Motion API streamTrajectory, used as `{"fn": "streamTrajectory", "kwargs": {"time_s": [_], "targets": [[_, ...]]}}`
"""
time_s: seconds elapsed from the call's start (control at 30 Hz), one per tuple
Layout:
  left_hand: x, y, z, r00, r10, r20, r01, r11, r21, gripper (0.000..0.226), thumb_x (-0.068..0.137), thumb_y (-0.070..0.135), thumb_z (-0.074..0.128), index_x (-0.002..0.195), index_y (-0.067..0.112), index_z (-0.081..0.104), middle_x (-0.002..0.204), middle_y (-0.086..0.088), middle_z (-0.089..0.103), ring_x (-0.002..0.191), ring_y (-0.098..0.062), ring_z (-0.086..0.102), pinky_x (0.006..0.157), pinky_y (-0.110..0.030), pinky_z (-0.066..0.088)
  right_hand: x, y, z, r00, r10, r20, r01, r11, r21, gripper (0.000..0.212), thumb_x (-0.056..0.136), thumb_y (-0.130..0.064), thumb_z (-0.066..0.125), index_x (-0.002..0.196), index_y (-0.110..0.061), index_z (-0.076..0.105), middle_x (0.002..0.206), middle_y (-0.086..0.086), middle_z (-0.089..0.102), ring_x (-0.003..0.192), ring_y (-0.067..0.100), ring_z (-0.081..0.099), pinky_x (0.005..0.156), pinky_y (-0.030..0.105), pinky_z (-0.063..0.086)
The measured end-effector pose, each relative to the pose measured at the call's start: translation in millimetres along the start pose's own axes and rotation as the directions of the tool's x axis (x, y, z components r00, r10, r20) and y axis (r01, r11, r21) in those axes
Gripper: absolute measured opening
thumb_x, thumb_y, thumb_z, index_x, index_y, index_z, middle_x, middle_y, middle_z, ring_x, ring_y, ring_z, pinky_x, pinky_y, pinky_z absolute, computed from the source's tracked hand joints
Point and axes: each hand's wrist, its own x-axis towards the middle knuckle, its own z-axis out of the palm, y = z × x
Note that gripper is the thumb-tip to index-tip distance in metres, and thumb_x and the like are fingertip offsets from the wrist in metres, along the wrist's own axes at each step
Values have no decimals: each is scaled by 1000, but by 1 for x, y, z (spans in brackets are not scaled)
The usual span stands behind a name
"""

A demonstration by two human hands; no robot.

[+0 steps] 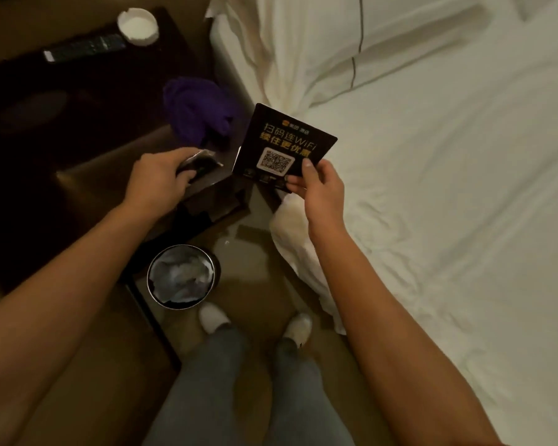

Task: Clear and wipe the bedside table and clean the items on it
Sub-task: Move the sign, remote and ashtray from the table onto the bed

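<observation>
Right hand (319,185): pinches WiFi card (282,141), right of bedside table (78,123).
Left hand (158,175): fingers curled round dark object (198,160) over it.

A black WiFi card (282,146) with gold and white lettering and a black-and-white QR code. A purple cloth (200,109) on a dark brown bedside table (45,123). White ashtray (138,26), black remote control (84,48), white bed linen (448,172), white slippers (213,317).

Both bare forearms reach toward 12 o'clock. The left hand (157,175) curls knuckles-up, apparently closed round something dark. The right hand (319,185), at 3 o'clock of it, pinches between thumb and fingers.
</observation>
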Motion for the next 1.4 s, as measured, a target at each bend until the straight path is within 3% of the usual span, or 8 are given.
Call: {"fn": "streamTrajectory", "kwargs": {"time_s": [0.17, 0.4, 0.63, 0.9, 1.07, 1.23, 1.4], "targets": [[-6, 82, 59, 986, 120, 112, -121, 993, 0, 45, 93, 15, 71, 135, 29, 63, 116, -10, 74, 106, -30, 69, 95, -42, 55, -2, 20, -100, 996, 14, -93, -5, 996, 87, 11, 108, -18, 54, 103, -20, 64, 101, 5, 74, 79, 9, 73, 80, 29, 63], [-15, 205, 136, 945, 263, 194, -272, 962, 20, 40, 93, 17, 68, 132, 27, 67, 115, -11, 76, 109, -34, 70, 96, -43, 55, -9, 49, -249, 955, 83, -286, -36, 985, 168, 11, 108, -18, 52, 107, -15, 63, 109, 13, 73, 82, 11, 73, 77, 24, 62], [-3, 295, 184, 849, 400, 345, -453, 887, 87, 36, 97, 17, 64, 132, 24, 68, 117, -13, 75, 106, -39, 69, 88, -46, 55, -12, 67, -345, 906, 127, -404, -49, 979, 196, 14, 108, -19, 53, 114, -12, 63, 110, 11, 73, 87, 14, 74, 75, 21, 60], [27, 330, 224, 681, 499, 535, -662, 733, 158, 33, 102, 26, 59, 134, 32, 67, 119, -7, 75, 102, -34, 69, 82, -41, 54, -15, 99, -374, 839, 208, -504, -95, 966, 240, 11, 108, -19, 52, 107, -19, 63, 107, 6, 72, 84, 11, 72, 78, 25, 61], [42, 327, 241, 549, 513, 660, -772, 613, 165, 32, 103, 29, 57, 134, 35, 66, 117, -7, 76, 97, -33, 70, 76, -38, 52, -25, 120, -364, 791, 276, -545, -147, 952, 269, 14, 108, -19, 51, 101, -25, 62, 103, 0, 72, 80, 7, 71, 79, 29, 62], [57, 320, 254, 448, 514, 732, -829, 545, 125, 33, 103, 30, 57, 134, 39, 64, 121, -4, 74, 100, -31, 69, 79, -39, 55, -28, 136, -345, 748, 313, -585, -177, 944, 280, 14, 108, -20, 50, 101, -25, 61, 104, -1, 71, 82, 11, 71, 79, 30, 61], [61, 314, 274, 367, 563, 741, -862, 505, 44, 34, 101, 20, 61, 132, 32, 68, 104, -12, 73, 91, -32, 65, 70, -34, 45, -27, 146, -331, 734, 313, -602, -181, 945, 272, 14, 108, -19, 50, 102, -24, 61, 103, -2, 71, 83, 9, 70, 72, 23, 59]]}}
